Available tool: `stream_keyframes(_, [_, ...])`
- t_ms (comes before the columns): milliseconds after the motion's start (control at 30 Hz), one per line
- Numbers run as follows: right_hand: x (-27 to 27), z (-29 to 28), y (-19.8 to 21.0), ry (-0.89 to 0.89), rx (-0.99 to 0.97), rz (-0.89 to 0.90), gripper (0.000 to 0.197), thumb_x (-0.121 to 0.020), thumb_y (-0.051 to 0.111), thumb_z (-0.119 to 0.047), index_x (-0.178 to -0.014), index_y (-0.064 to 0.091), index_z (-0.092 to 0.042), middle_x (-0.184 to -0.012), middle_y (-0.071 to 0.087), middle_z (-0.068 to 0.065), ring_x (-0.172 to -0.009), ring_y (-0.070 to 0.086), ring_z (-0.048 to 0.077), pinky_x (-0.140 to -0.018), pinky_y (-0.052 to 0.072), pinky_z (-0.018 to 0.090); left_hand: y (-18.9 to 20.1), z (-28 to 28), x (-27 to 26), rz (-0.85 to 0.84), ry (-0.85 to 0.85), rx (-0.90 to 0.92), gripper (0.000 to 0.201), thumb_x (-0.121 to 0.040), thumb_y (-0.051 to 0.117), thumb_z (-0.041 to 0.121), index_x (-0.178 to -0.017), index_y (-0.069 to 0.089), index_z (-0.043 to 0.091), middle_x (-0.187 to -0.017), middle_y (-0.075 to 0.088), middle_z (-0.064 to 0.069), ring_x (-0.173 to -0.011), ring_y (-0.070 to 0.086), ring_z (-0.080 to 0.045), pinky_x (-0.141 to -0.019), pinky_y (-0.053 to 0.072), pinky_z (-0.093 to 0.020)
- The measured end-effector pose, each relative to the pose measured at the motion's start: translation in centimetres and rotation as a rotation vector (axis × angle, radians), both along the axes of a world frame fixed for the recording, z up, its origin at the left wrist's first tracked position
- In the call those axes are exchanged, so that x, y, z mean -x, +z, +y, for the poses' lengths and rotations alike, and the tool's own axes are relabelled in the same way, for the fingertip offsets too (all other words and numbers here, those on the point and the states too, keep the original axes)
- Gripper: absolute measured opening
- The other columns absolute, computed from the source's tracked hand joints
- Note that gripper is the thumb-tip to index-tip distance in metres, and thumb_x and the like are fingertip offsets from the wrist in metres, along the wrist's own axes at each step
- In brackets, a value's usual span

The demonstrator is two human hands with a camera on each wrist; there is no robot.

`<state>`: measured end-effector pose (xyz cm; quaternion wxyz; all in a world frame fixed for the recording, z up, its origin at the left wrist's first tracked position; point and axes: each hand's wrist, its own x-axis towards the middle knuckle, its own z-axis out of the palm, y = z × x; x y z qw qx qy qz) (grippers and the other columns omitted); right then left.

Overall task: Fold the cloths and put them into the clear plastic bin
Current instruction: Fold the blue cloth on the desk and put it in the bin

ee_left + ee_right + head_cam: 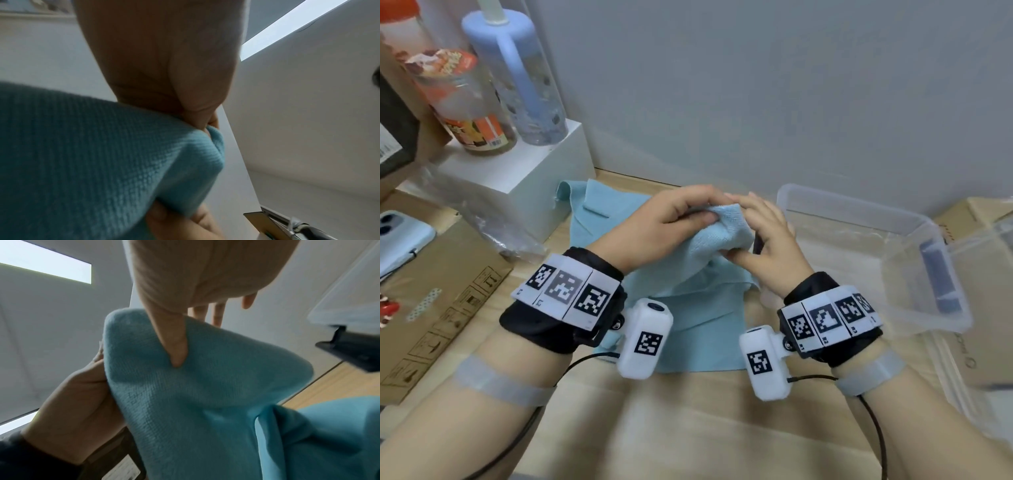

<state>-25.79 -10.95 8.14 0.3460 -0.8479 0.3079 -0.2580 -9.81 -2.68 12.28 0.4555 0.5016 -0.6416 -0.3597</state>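
A light blue knitted cloth (pixel 717 236) is lifted off the table between both hands. My left hand (pixel 674 219) grips its upper left edge, thumb curled onto the fabric. My right hand (pixel 763 236) pinches the cloth's right side, its thumb pressed into the fabric (pixel 179 353) while the other fingers stand straight behind. The cloth (pixel 92 162) fills the left wrist view below my thumb. More light blue cloth (pixel 702 329) lies flat on the wooden table under the hands. The clear plastic bin (pixel 893 219) stands just right of my right hand.
A white box (pixel 524 171) at the back left carries a blue bottle (pixel 524 75) and a snack jar (pixel 465 102). Flat cardboard (pixel 441 301) and a phone (pixel 400 240) lie at the left. A dark object (pixel 938 281) lies inside the bin. A grey wall stands behind.
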Motion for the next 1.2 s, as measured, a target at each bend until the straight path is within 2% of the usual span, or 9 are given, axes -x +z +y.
stream_keyframes(100, [3.1,-0.1,0.5,-0.061,-0.183,-0.117,0.011,-0.06,0.056,-0.035,-0.069,0.058,-0.029,-0.077,0.058,-0.023,-0.092,0.054,0.014,-0.091,0.042,0.045,0.8,0.3,1.5,-0.013,-0.003,-0.063,0.015,-0.086,0.05,0.023,-0.097,0.058,0.029,-0.093,0.062,0.011,-0.088,0.057,0.005,-0.081,0.044,-0.012])
stream_keyframes(233, [7.5,-0.1,1.0,-0.147,-0.154,-0.149,0.026,-0.065,0.056,-0.016,-0.056,0.034,-0.026,-0.057,0.033,-0.011,-0.057,0.031,0.003,-0.057,0.028,0.024,0.0,-0.2,3.3,-0.387,0.126,-0.073,0.044,-0.065,0.07,0.036,-0.105,0.059,0.022,-0.094,0.066,0.0,-0.091,0.06,-0.019,-0.081,0.049,-0.038])
stream_keyframes(400, [12.1,-0.9,0.7,-0.218,0.076,-0.136,0.032,-0.062,0.051,-0.002,-0.054,0.028,-0.023,-0.068,0.048,0.0,-0.069,0.045,0.018,-0.063,0.034,0.029,-1.9,-0.8,7.4,-0.523,0.434,0.235,0.037,-0.063,0.048,0.004,-0.09,0.05,0.03,-0.079,0.067,0.001,-0.077,0.06,-0.025,-0.064,0.049,-0.04])
stream_keyframes(500, [14.6,-1.2,0.4,-0.205,0.199,-0.166,0.037,-0.062,0.053,0.007,-0.055,0.031,-0.022,-0.073,0.046,-0.011,-0.073,0.043,0.002,-0.068,0.035,0.024,-3.1,-0.4,9.3,-0.476,0.435,0.33,0.038,-0.062,0.05,-0.004,-0.084,0.05,0.027,-0.074,0.057,0.009,-0.071,0.051,-0.013,-0.06,0.041,-0.031])
stream_keyframes(600, [17.2,-0.4,-1.5,-0.152,0.179,-0.119,0.047,-0.061,0.055,0.007,-0.058,0.03,-0.033,-0.071,0.044,-0.016,-0.074,0.047,0.012,-0.07,0.036,0.033,-5.4,0.5,10.8,-0.481,0.324,0.28,0.038,-0.063,0.05,-0.005,-0.084,0.05,0.026,-0.085,0.052,0.007,-0.069,0.047,-0.008,-0.059,0.035,-0.022])
stream_keyframes(867, [22.7,3.3,-12.3,0.257,-0.449,0.739,0.031,-0.068,0.075,-0.033,-0.064,0.045,-0.037,-0.067,0.048,-0.014,-0.065,0.045,0.002,-0.065,0.037,0.021,-16.9,5.2,12.3,-0.658,-0.262,-0.507,0.026,-0.069,0.058,0.037,-0.095,0.056,0.035,-0.087,0.054,0.014,-0.086,0.054,-0.004,-0.073,0.04,-0.02])
stream_keyframes(1000, [22.9,3.1,-13.5,0.03,-0.58,0.432,0.017,-0.084,0.062,-0.025,-0.067,0.061,-0.022,-0.063,0.059,-0.008,-0.061,0.053,0.005,-0.07,0.045,0.027,-17.9,5.7,12.0,-0.426,-0.173,-0.653,0.059,-0.052,0.052,0.083,-0.088,0.065,0.037,-0.081,0.063,0.014,-0.08,0.055,0.007,-0.072,0.041,-0.008])
stream_keyframes(1100, [22.2,1.7,-13.6,-0.269,-0.352,0.314,0.013,-0.079,0.067,-0.014,-0.087,0.063,-0.024,-0.081,0.057,-0.004,-0.072,0.051,0.005,-0.078,0.041,0.03,-17.8,4.4,11.8,-0.39,0.123,-0.489,0.032,-0.067,0.06,0.059,-0.09,0.061,0.037,-0.084,0.065,0.007,-0.077,0.053,0.007,-0.069,0.036,-0.008])
stream_keyframes(1200, [21.3,1.0,-14.0,-0.348,-0.29,0.556,0.063,-0.071,0.074,-0.023,-0.127,0.047,-0.028,-0.122,0.044,0.003,-0.115,0.041,0.021,-0.1,0.033,0.035,-18.2,2.8,11.6,-0.501,0.136,-0.451,0.041,-0.073,0.075,0.021,-0.11,0.059,0.025,-0.104,0.057,0.002,-0.088,0.048,-0.006,-0.081,0.034,-0.017])
